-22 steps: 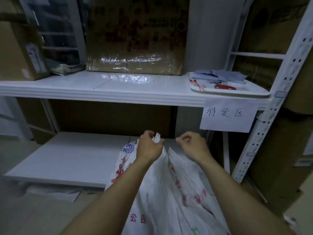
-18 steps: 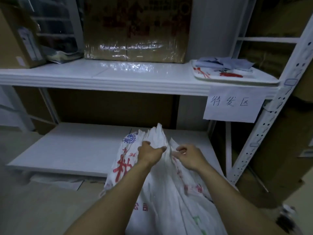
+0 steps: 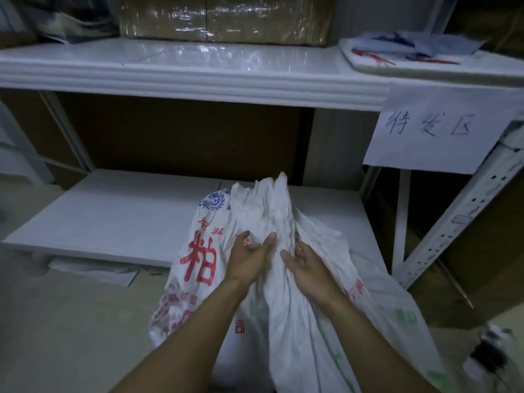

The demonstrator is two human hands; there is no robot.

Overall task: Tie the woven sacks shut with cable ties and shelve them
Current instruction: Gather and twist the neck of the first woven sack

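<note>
Both hands (image 3: 279,258) lower on one sack (image 3: 263,211)

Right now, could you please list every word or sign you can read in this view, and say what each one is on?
"待发区": handwritten on the white paper sign hanging from the upper white shelf.
"粕": large red character on the white woven sack.
Blue round emblem near the sack's top: a logo, its details too blurred to read.
Smaller red and green print on the sack: too blurred to read.
</note>
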